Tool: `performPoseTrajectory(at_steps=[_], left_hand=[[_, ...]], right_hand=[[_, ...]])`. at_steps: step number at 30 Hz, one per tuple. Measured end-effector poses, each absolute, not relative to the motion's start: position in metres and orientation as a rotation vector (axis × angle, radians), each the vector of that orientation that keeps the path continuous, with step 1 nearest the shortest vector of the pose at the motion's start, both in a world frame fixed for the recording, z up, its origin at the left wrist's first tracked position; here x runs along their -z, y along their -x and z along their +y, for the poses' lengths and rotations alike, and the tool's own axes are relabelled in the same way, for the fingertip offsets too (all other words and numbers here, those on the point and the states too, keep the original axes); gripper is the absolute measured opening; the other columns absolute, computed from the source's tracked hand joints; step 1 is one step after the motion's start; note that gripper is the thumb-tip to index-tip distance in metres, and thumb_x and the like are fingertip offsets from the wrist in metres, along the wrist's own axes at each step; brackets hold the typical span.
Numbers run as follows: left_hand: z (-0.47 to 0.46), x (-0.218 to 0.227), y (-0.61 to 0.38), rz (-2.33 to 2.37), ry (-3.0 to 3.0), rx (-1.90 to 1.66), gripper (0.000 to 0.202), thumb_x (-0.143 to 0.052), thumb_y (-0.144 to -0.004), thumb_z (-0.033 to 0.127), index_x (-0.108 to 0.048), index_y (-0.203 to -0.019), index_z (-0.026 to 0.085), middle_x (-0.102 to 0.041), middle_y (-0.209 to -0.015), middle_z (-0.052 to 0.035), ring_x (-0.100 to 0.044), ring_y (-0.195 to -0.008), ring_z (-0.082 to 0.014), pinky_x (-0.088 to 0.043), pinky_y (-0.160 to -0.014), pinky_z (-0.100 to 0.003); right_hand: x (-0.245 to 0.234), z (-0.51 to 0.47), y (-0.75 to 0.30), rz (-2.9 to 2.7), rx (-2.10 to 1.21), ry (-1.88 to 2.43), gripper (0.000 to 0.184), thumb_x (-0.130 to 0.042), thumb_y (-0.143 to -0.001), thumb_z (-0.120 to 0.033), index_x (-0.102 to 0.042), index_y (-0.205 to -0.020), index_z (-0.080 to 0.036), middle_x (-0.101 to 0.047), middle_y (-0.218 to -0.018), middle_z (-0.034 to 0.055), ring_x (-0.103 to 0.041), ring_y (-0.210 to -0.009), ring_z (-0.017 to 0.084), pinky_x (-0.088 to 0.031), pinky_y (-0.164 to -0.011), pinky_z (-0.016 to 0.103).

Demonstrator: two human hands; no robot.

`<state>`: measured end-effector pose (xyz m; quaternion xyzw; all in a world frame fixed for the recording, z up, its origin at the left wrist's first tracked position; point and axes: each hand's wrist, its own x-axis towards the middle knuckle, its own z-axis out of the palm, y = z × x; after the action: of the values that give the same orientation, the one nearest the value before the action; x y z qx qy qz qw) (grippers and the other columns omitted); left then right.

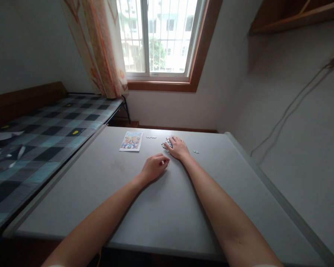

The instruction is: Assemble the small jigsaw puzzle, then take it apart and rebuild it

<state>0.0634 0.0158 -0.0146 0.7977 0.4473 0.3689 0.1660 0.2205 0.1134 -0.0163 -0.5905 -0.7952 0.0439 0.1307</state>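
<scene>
My right hand (178, 147) lies over a small pile of jigsaw puzzle pieces (164, 144) on the white table (156, 215), its fingers stretched out and spread. Part of the pile is hidden under it. Nearer to me and to the left, my left hand (155, 166) rests low over the table with its fingers curled and the thumb drawn in to a pinch. Whether a piece is between those fingertips is too small to make out. Left of the pile, several joined puzzle pieces (151, 137) form a short row. A colourful picture card (131, 141) lies beside that row.
A few loose puzzle pieces (196, 151) lie right of my right hand. Left of the table stands a bed with a checked cover (50, 129). Behind are a window (161, 37) and a curtain (100, 48). A cable (289, 107) hangs along the right wall.
</scene>
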Motion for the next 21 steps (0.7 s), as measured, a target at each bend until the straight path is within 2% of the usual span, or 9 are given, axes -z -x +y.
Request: performPoseTrajectory(at_steps=[5, 15, 18, 21], left_hand=[[0.015, 0.014, -0.064, 1.262, -2.28, -1.028, 0.014, -0.056, -0.086, 0.021, -0.07, -0.087, 0.021, -0.065, -0.079, 0.0, -0.054, -0.059, -0.0095, -0.043, -0.062, -0.022], [0.016, 0.015, -0.063, 1.252, -2.289, -1.037, 0.014, -0.055, -0.086, 0.019, -0.07, -0.087, 0.02, -0.064, -0.078, 0.0001, -0.053, -0.06, -0.0093, -0.042, -0.062, -0.022], [0.015, 0.014, -0.063, 1.267, -2.306, -1.012, 0.015, -0.055, -0.086, 0.02, -0.07, -0.086, 0.021, -0.063, -0.077, 0.0001, -0.053, -0.06, -0.0098, -0.042, -0.061, -0.022], [0.015, 0.014, -0.063, 1.272, -2.313, -0.988, 0.015, -0.055, -0.086, 0.021, -0.07, -0.086, 0.021, -0.063, -0.077, -0.0001, -0.053, -0.06, -0.0103, -0.042, -0.062, -0.023]], right_hand=[[0.015, 0.104, -0.215, -2.399, -0.134, 1.575, 0.065, -0.028, -0.093, -0.058, -0.041, -0.141, -0.016, -0.032, -0.152, 0.0122, -0.027, -0.14, 0.025, -0.019, -0.113, 0.04], [0.013, 0.116, -0.208, -2.352, -0.196, 1.655, 0.077, -0.024, -0.09, -0.068, -0.026, -0.148, -0.019, -0.015, -0.157, 0.0114, -0.014, -0.144, 0.026, -0.015, -0.114, 0.043], [0.012, 0.121, -0.206, -2.398, -0.196, 1.641, 0.074, -0.025, -0.09, -0.067, -0.03, -0.147, -0.02, -0.016, -0.157, 0.0106, -0.016, -0.144, 0.026, -0.015, -0.115, 0.044], [0.011, 0.12, -0.205, -2.452, -0.19, 1.606, 0.069, -0.026, -0.091, -0.065, -0.038, -0.143, -0.021, -0.023, -0.155, 0.0102, -0.02, -0.143, 0.026, -0.015, -0.115, 0.044]])
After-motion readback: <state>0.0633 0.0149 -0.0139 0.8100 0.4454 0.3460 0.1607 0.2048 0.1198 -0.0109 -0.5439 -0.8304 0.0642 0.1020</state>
